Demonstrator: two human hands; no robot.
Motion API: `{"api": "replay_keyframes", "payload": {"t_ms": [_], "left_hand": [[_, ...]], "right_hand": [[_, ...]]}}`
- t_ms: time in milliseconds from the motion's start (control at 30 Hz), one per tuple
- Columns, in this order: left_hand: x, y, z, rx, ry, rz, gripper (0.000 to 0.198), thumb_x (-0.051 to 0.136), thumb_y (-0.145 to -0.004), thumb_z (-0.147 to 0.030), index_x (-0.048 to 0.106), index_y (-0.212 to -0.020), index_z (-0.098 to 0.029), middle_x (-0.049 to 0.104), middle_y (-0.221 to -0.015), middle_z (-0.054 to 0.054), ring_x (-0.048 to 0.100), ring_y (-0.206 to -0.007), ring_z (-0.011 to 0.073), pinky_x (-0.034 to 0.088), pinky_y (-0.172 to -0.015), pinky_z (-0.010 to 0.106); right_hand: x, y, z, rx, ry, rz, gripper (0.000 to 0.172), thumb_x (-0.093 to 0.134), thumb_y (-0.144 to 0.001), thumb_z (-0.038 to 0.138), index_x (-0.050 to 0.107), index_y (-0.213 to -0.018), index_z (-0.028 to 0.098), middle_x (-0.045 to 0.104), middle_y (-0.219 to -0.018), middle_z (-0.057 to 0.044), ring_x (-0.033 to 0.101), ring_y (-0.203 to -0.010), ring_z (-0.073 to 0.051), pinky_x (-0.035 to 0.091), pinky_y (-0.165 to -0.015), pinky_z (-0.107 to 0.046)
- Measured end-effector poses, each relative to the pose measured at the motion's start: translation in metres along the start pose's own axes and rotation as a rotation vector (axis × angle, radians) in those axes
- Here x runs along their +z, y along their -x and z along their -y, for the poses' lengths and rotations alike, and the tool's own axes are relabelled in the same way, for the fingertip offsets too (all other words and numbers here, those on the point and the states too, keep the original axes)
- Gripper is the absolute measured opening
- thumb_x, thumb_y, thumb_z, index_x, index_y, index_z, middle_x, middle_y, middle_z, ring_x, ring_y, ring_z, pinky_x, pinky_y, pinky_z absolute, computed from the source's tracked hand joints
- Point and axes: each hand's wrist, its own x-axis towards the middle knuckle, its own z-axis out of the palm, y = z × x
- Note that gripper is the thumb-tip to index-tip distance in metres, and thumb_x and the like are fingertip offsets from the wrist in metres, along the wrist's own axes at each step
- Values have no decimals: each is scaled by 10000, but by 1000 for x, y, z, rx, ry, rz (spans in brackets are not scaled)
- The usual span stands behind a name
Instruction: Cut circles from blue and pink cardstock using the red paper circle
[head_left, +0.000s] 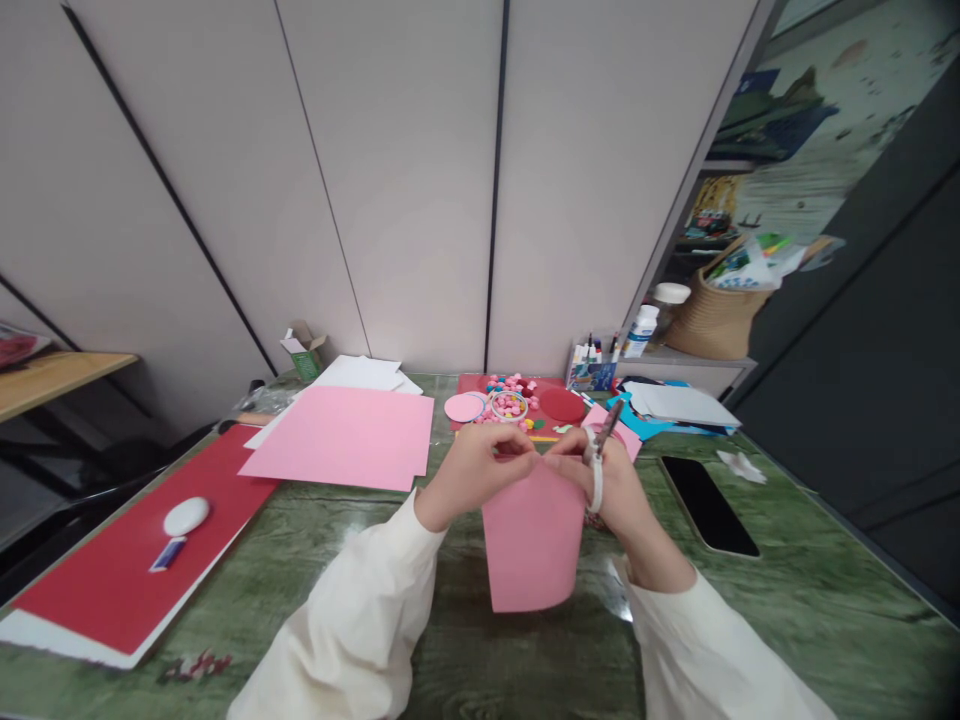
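Note:
Between my two hands, above the table, hangs a sheet of pink paper [534,540], curved at its lower right. The fingers of my left hand [484,465] pinch its top edge. Close beside them, my right hand [600,475] also pinches the top edge. Scissors [598,462] with white handles hang on my right hand, their blades pointing up and away. Just beyond my hands, pink and coloured pieces [510,405] lie on a red sheet, with a pink disc [465,407] and a red disc [562,405] beside them.
Pink sheets [352,435] lie at the left over white paper. Nearer, a red sheet [142,560] carries a white oval object [186,516] and a small blue-and-white block [167,554]. A black phone [709,505] lies at the right. Pens stand in a box [592,368] at the back.

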Motion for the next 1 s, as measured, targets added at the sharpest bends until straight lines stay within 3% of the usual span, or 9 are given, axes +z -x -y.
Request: {"api": "replay_keyframes", "payload": {"t_ms": [200,367,533,1000], "left_hand": [[-4,0,1,-5,32,-9,120,574,-739,-244,635,-694,-151,654,-698,18,576,-669,118,444,-624,217],[-6,-1,1,-16,-4,-39,105,582,-726,-225,641,-683,-150,645,-656,14,549,-614,112,425,-579,216],[-5,-1,0,-7,1,25,110,558,-730,-202,628,-664,-150,625,-641,5,521,-598,101,406,-559,205],[-4,-2,3,-45,38,98,117,545,-739,-210,634,-691,-151,618,-654,7,513,-601,104,395,-554,210]], "right_hand": [[-1,-3,3,-54,123,18,162,653,-699,322,636,-679,162,597,-601,-12,503,-555,-130,394,-494,-233],[-3,-4,-1,-56,129,-40,194,632,-719,355,631,-667,168,582,-576,-11,487,-533,-129,373,-485,-238],[-2,-2,-3,-39,102,-53,185,635,-712,331,604,-635,166,513,-519,20,425,-477,-103,317,-439,-216],[2,-3,3,-10,106,69,206,613,-723,350,564,-673,157,510,-579,14,425,-508,-107,322,-461,-215]]}}
